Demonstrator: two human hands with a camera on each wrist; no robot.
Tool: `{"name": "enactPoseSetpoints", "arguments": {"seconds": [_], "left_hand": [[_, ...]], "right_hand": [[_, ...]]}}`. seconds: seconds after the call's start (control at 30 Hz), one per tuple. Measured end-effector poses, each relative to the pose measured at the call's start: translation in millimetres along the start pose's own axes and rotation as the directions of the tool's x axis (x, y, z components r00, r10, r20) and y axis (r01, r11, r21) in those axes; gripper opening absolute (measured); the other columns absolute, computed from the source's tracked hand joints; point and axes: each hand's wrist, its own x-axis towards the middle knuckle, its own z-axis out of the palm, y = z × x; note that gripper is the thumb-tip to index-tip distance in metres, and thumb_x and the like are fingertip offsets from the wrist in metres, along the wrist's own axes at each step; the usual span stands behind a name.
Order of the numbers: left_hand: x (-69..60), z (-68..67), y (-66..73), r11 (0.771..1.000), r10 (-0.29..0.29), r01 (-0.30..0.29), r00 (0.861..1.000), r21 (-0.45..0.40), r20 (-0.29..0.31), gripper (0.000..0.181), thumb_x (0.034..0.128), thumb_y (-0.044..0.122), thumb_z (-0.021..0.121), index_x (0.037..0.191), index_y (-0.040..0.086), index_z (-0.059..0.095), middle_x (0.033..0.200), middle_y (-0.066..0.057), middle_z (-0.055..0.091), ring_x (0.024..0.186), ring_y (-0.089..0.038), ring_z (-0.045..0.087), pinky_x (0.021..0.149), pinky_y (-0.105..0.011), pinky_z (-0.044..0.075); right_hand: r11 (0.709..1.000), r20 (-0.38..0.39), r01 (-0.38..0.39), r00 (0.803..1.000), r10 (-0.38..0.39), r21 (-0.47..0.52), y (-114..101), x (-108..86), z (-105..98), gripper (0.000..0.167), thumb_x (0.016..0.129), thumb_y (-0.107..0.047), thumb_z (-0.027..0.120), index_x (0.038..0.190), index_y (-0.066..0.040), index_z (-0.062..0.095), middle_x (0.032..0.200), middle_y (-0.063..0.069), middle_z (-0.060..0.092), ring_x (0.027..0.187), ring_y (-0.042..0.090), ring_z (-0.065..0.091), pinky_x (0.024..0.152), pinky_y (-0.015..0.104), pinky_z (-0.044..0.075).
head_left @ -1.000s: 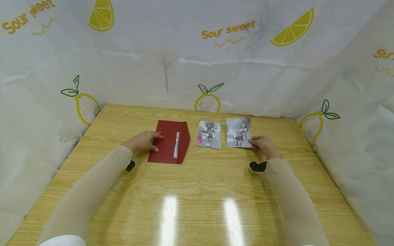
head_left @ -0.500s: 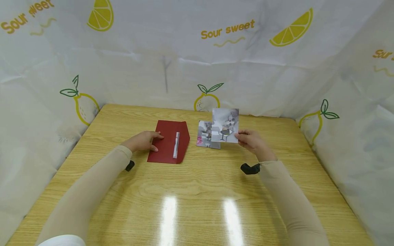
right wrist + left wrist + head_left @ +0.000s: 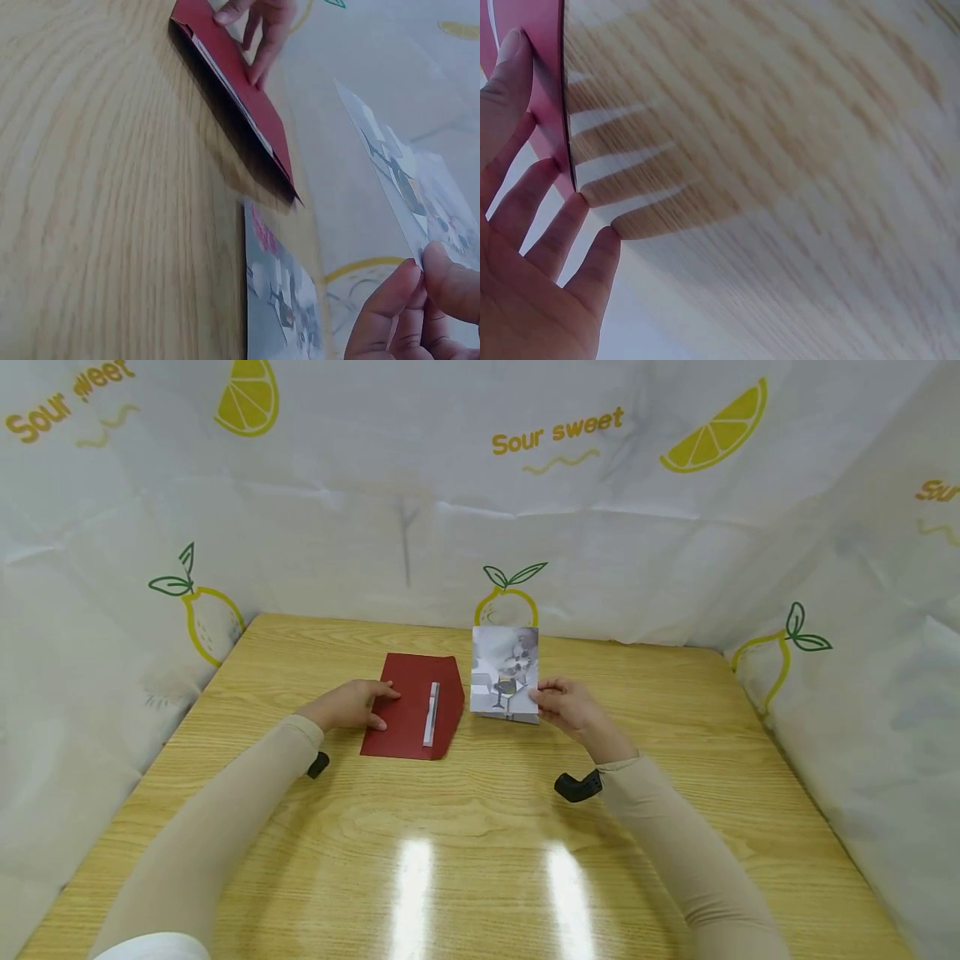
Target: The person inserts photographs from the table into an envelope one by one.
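A red envelope (image 3: 405, 727) lies on the wooden table, its flap toward the right, with a pale strip (image 3: 431, 714) showing at its mouth. My left hand (image 3: 347, 704) rests on the envelope's left part, thumb and fingertips spread on it. Pinched at its lower right corner, a picture card (image 3: 505, 667) is held up by my right hand (image 3: 576, 714). In the right wrist view, that card stands clear of the table. Below it lies a second picture card (image 3: 283, 304) with a pink flower, mostly hidden in the head view.
Wood-grain table (image 3: 480, 810) extends toward the viewer on both sides of the arms. A white curtain (image 3: 337, 527) with lemon prints hangs behind the table and along its sides. Black wrist pieces (image 3: 577, 787) sit by the sleeves.
My right hand has lifted the picture card off the table and carried it left, over the second card, which it now mostly covers. My left hand and the envelope have stayed still.
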Motion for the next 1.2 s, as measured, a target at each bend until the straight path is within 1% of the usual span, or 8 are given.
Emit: {"name": "enactPoseSetpoints", "arguments": {"seconds": [0.1, 0.27, 0.43, 0.63, 0.77, 0.9, 1.07, 1.2], "left_hand": [[-0.1, 0.0, -0.2, 1.000, 0.003, -0.003, 1.000, 0.000, 0.000, 0.059, 0.0846, 0.017, 0.075, 0.138, 0.006, 0.054, 0.153, -0.019, 0.035, 0.141, -0.039, 0.032, 0.111, -0.048, 0.037], [-0.2, 0.0, 0.0, 1.000, 0.027, -0.027, 1.000, 0.015, -0.002, 0.059, 0.0844, 0.017, 0.075, 0.138, 0.004, 0.054, 0.152, -0.021, 0.036, 0.140, -0.040, 0.034, 0.111, -0.049, 0.038], [-1.5, -0.4, 0.9, 0.999, 0.029, -0.029, 1.000, 0.018, -0.005, 0.058, 0.0843, 0.016, 0.075, 0.137, 0.003, 0.054, 0.152, -0.021, 0.037, 0.140, -0.040, 0.035, 0.111, -0.049, 0.038], [-1.0, 0.0, 0.2, 0.999, 0.035, -0.035, 0.999, 0.016, -0.006, 0.058, 0.0843, 0.016, 0.075, 0.137, 0.003, 0.054, 0.151, -0.022, 0.037, 0.139, -0.040, 0.035, 0.111, -0.049, 0.037], [-1.2, -0.2, 0.6, 0.999, 0.034, -0.034, 0.999, 0.019, -0.007, 0.058, 0.0841, 0.016, 0.075, 0.137, 0.003, 0.054, 0.151, -0.022, 0.037, 0.139, -0.040, 0.035, 0.112, -0.049, 0.036], [-1.1, -0.4, 0.8, 0.999, 0.031, -0.031, 0.999, 0.024, -0.012, 0.058, 0.0841, 0.016, 0.076, 0.137, 0.003, 0.055, 0.151, -0.022, 0.038, 0.139, -0.040, 0.036, 0.112, -0.049, 0.035], [-0.1, 0.3, -0.1, 1.000, 0.025, -0.024, 1.000, 0.017, -0.011, 0.059, 0.0838, 0.016, 0.076, 0.137, 0.003, 0.054, 0.151, -0.021, 0.038, 0.140, -0.039, 0.035, 0.113, -0.049, 0.034], [0.9, 0.7, -0.5, 1.000, 0.015, -0.015, 1.000, 0.009, -0.009, 0.059, 0.0836, 0.017, 0.076, 0.137, 0.004, 0.055, 0.152, -0.020, 0.037, 0.140, -0.039, 0.035, 0.114, -0.049, 0.033]], "right_hand": [[1.000, 0.008, -0.004, 1.000, 0.004, 0.010, 4.2, 1.9, 8.8, 0.009, 0.098, 0.002, 0.050, 0.101, -0.006, 0.046, 0.079, -0.003, 0.054, 0.065, 0.006, 0.053, 0.062, 0.017, 0.050], [1.000, 0.026, -0.003, 1.000, 0.002, 0.030, 11.2, 5.6, 21.6, 0.010, 0.098, 0.004, 0.049, 0.100, -0.005, 0.045, 0.076, -0.004, 0.055, 0.061, 0.006, 0.053, 0.060, 0.017, 0.050], [1.000, 0.022, 0.003, 1.000, -0.003, 0.007, 17.6, 9.1, 30.8, 0.008, 0.097, 0.004, 0.049, 0.101, -0.003, 0.046, 0.076, -0.004, 0.056, 0.061, 0.006, 0.052, 0.060, 0.017, 0.049], [1.000, 0.009, -0.015, 1.000, 0.015, -0.008, 24.2, 13.1, 37.3, 0.007, 0.098, 0.002, 0.051, 0.100, -0.003, 0.047, 0.077, -0.004, 0.054, 0.062, 0.007, 0.052, 0.062, 0.021, 0.050], [0.999, -0.015, -0.028, 1.000, 0.027, -0.037, 28.0, 16.3, 41.7, 0.008, 0.097, 0.001, 0.052, 0.100, -0.004, 0.047, 0.075, -0.004, 0.054, 0.063, 0.007, 0.052, 0.063, 0.021, 0.049], [0.998, -0.043, -0.043, 0.998, 0.041, -0.053, 31.9, 20.1, 46.7, 0.008, 0.097, 0.001, 0.053, 0.100, -0.003, 0.048, 0.075, -0.003, 0.054, 0.064, 0.008, 0.051, 0.063, 0.021, 0.048], [0.994, -0.084, -0.081, 0.994, 0.074, -0.077, 36.8, 24.6, 52.5, 0.009, 0.096, 0.001, 0.055, 0.099, -0.003, 0.048, 0.080, -0.001, 0.053, 0.065, 0.009, 0.051, 0.064, 0.021, 0.049], [0.990, -0.112, -0.096, 0.990, 0.085, -0.099, 38.7, 26.8, 57.0, 0.009, 0.096, 0.001, 0.055, 0.100, -0.002, 0.048, 0.084, 0.001, 0.051, 0.065, 0.009, 0.051, 0.063, 0.021, 0.049]]}}
